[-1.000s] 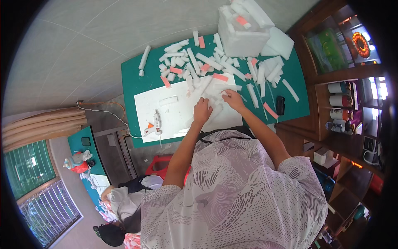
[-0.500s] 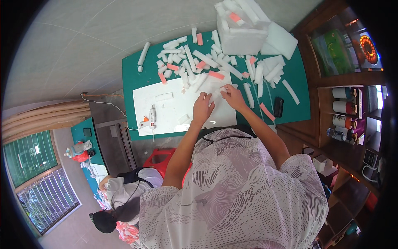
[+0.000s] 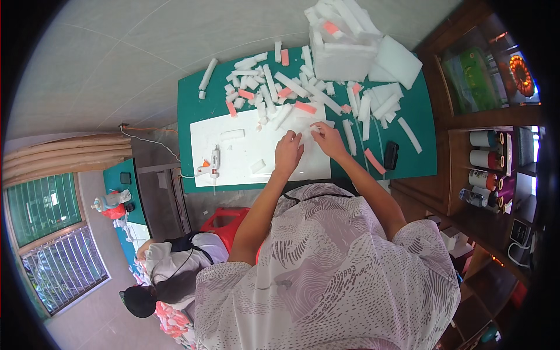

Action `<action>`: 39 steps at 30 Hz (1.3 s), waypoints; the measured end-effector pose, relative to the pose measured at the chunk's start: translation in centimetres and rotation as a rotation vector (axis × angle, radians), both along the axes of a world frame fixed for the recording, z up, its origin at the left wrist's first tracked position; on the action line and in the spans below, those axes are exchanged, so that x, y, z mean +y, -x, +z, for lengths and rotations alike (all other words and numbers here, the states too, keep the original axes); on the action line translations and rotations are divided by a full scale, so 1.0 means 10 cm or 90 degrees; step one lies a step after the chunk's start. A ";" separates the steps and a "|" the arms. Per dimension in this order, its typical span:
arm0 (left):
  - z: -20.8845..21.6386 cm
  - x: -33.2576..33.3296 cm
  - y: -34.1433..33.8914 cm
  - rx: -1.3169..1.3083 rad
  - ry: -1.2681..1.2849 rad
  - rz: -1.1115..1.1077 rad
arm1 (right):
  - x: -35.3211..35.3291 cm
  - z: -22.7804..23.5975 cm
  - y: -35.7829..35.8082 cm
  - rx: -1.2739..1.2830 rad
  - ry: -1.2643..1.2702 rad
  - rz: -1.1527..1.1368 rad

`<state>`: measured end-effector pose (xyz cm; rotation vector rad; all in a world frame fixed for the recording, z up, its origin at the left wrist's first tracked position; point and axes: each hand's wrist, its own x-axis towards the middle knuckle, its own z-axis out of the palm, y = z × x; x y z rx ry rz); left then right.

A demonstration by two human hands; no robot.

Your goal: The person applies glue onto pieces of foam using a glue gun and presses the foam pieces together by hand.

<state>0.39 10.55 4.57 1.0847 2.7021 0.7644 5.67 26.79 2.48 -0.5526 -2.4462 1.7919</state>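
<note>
Both hands pinch one white foam strip over the white board.

Left hand [image 3: 288, 153] and right hand [image 3: 328, 137] grip the foam strip [image 3: 307, 132] together above the white board [image 3: 245, 153]; few pieces lie placed, while many cut strips [image 3: 274, 87] remain unused, glue gun [image 3: 211, 164] idle.

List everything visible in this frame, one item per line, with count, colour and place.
table: one, green, centre.
board: one, white, on the table's near side.
glue gun: one, white with orange tip, board's left edge.
foam strips: many, white and pink, scattered beyond the board.
foam blocks: a pile, white, far right of table.
black device: one, table's right edge.
shelf: wooden, right, holding cans.
seated person: one, lower left.
left hand: on the board.
right hand: on the board, fingers at small white pieces.
</note>
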 end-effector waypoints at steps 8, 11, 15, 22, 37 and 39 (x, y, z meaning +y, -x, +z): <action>0.06 0.00 -0.03 0.086 -0.040 -0.016 | -0.03 0.12 -0.01 -0.003 0.080 -0.013; 0.18 -0.02 -0.03 0.143 -0.046 -0.017 | -0.05 0.21 -0.01 0.024 0.148 -0.016; 0.37 -0.08 -0.02 0.238 -0.085 -0.024 | -0.04 0.34 -0.06 0.074 0.241 0.021; 0.66 -0.12 0.05 0.313 -0.141 -0.016 | -0.19 0.76 -0.08 0.190 0.305 0.001; 0.73 -0.44 0.19 0.345 -0.202 -0.042 | -0.56 0.95 -0.03 0.170 0.265 -0.012; 0.74 -0.50 0.22 0.357 -0.210 -0.051 | -0.64 0.98 -0.01 0.194 0.256 -0.021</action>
